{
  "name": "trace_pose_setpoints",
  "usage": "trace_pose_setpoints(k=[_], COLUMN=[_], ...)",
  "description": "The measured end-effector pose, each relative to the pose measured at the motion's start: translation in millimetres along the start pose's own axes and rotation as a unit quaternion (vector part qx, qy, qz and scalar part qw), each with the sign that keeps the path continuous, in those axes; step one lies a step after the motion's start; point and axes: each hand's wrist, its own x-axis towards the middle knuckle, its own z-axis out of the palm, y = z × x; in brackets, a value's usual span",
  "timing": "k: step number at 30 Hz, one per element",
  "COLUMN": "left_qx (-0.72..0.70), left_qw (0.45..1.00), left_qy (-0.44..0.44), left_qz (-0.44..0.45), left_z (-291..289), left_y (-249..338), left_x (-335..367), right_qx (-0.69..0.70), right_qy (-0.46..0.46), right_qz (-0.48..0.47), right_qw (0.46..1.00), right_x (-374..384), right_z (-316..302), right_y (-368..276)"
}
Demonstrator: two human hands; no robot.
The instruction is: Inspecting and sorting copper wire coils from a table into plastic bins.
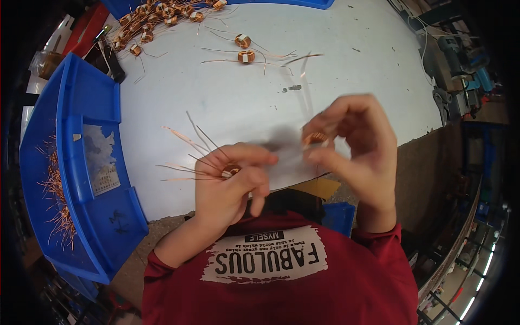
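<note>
My left hand [223,196] is closed around a small copper-wound ring coil [231,171], whose long wire leads fan out to the left past the fingers. Its index finger points right. Between the thumb and fingertips of my right hand [364,157] is pinched a second copper ring coil [314,140], slightly blurred, with thin leads running up and down from it. Both hands are above the near edge of the white table [179,108], a short gap apart. Farther off lie two loose ring coils [246,56] with their leads spread out.
A heap of copper coils [162,13] covers the table's far left, beside a blue tray edge [281,2]. On the left stands a blue bin [73,179] holding cut copper wire ends [57,187]. Tools and a bench machine [452,51] crowd the far right.
</note>
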Motion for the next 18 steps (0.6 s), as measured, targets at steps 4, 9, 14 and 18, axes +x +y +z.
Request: trace_pose_setpoints(k=[4, 9, 14, 18], left_qx=[-0.040, -0.090, -0.111, -0.218], left_qw=[0.992, 0.987, 0.981, 0.960], left_qy=[0.106, 0.089, 0.061, 0.078], left_qz=[-0.062, -0.096, -0.146, -0.156], left_z=[16.0, 12.4, 1.2, -1.9], left_y=[0.3, 3.1, 1.3, 0.7], left_x=[0.1, -3.3, -4.4, -8.8], right_qx=[-0.108, -0.214, -0.205, -0.104], right_qy=[-0.080, -0.081, -0.114, -0.131], right_qz=[-0.055, -0.138, -0.150, -0.111], right_qw=[0.989, 0.964, 0.961, 0.980], right_x=[-14.9, -16.9, -18.6, -11.6], right_z=[16.6, 23.7, 20.4, 0.0], right_y=[8.5, 4.3, 3.9, 39.0])
